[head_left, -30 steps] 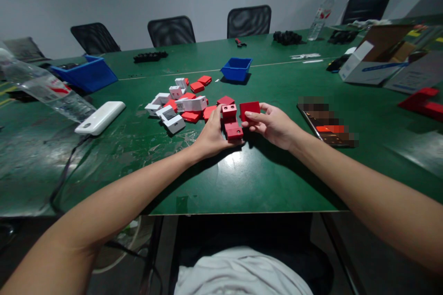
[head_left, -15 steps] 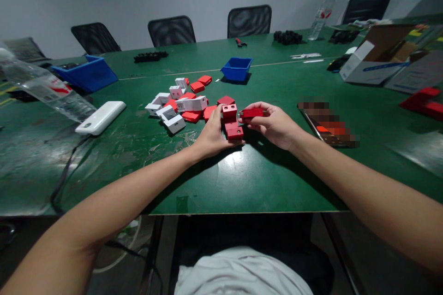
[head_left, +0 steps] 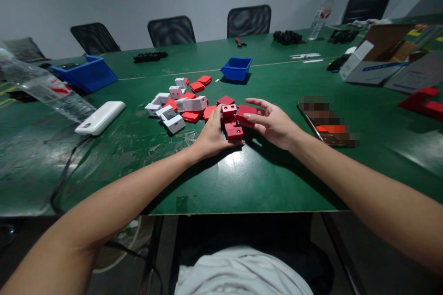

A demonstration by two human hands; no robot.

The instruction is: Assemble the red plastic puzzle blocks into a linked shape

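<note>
My left hand (head_left: pixel 210 134) grips a red block assembly (head_left: pixel 231 121) with two small holes on its upper face, standing on the green table (head_left: pixel 242 179). My right hand (head_left: pixel 273 122) holds a flat red plate (head_left: pixel 246 112) against the right side of that assembly, thumb under it and upper fingers stretched out above. Just behind lies a heap of red and white blocks (head_left: pixel 182 103).
A white power bank (head_left: pixel 100 117) and a lying water bottle (head_left: pixel 44 90) are at the left. Two blue bins (head_left: pixel 236 68) (head_left: pixel 86 73) stand further back. A phone (head_left: pixel 325 122) lies right of my hand, a cardboard box (head_left: pixel 377 57) and red parts (head_left: pixel 424 101) at the far right.
My right hand turned the red plate from upright to flat and brought it left against the assembly; its upper fingers have opened out. My left hand has stayed in place.
</note>
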